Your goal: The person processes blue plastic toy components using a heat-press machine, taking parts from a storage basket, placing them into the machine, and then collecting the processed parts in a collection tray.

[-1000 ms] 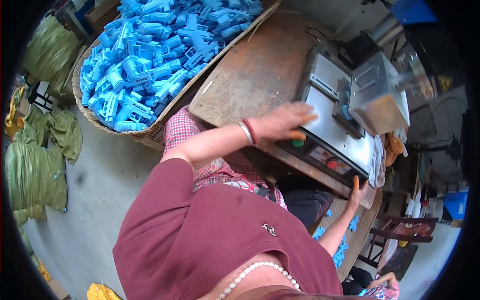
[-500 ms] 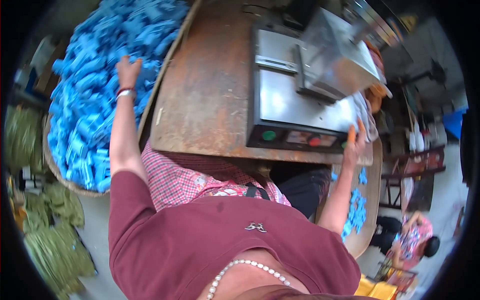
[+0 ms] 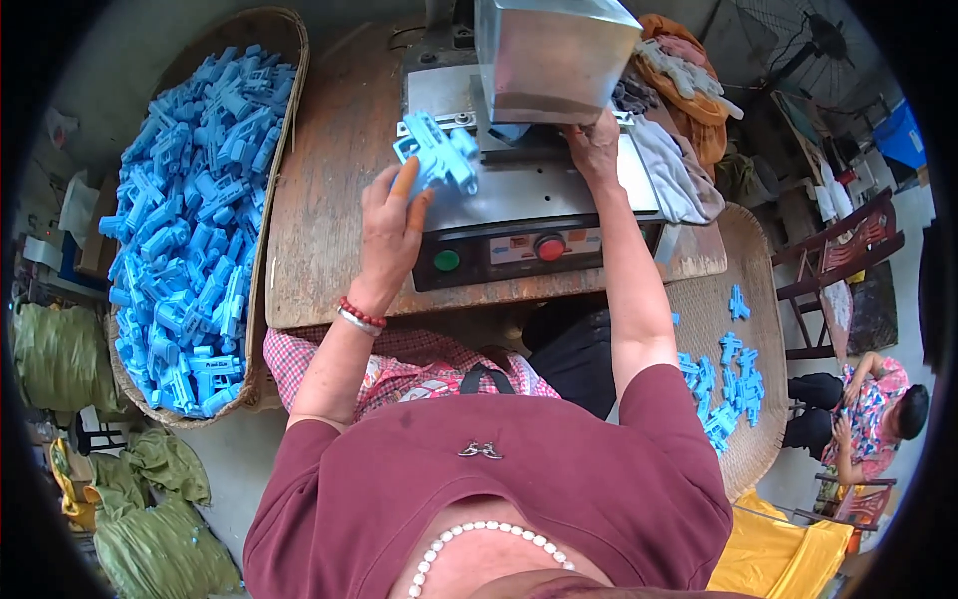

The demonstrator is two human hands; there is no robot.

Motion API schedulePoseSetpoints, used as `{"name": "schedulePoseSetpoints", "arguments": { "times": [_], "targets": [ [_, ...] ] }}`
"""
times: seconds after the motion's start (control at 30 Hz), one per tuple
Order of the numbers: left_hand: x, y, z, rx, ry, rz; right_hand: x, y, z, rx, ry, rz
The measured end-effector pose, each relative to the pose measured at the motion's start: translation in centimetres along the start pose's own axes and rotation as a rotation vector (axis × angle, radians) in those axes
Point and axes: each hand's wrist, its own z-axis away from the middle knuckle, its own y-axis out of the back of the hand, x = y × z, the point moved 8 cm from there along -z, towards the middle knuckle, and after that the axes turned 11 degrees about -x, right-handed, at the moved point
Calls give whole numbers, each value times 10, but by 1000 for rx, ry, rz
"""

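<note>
My left hand (image 3: 392, 215), with orange covering on some fingers, is closed on a light-blue plastic toy gun (image 3: 439, 150). It holds the toy above the left part of a machine's metal plate (image 3: 509, 200). My right hand (image 3: 596, 150) reaches in under the machine's raised, box-shaped metal block (image 3: 559, 60). Its fingers look curled, but the block hides their tips and whatever they grip. Beside them, below the block, a bit of blue plastic (image 3: 510, 131) shows; most of it is hidden.
A long woven basket (image 3: 284, 120) heaped with blue toy guns stands left of the wooden table (image 3: 329, 210). Several more lie in a woven tray (image 3: 748, 459) at right. Green and red buttons (image 3: 550, 248) face me. Cloths (image 3: 669, 165) lie beside the machine. Another person (image 3: 873, 414) sits far right.
My left hand has left the basket and brought a toy gun over to the machine. My right hand has moved from the machine's front right corner to beneath the block.
</note>
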Motion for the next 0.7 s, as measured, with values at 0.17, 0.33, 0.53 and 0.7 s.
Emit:
{"name": "schedulePoseSetpoints", "arguments": {
  "times": [0.17,0.33,0.53,0.7],
  "targets": [
    [12,-55,-73,-65,34,-144,-80,159,81,469,-133,162],
    [20,-114,-111,-52,-7,-383,-80,227,182,417,-300,449],
    [19,-44,-29,-339,-101,-204,39,92,197,-157,-686,-224],
    [-1,-23,40,-479,-219,-76,93,79,210,-183,-689,-55]
  ]
}}
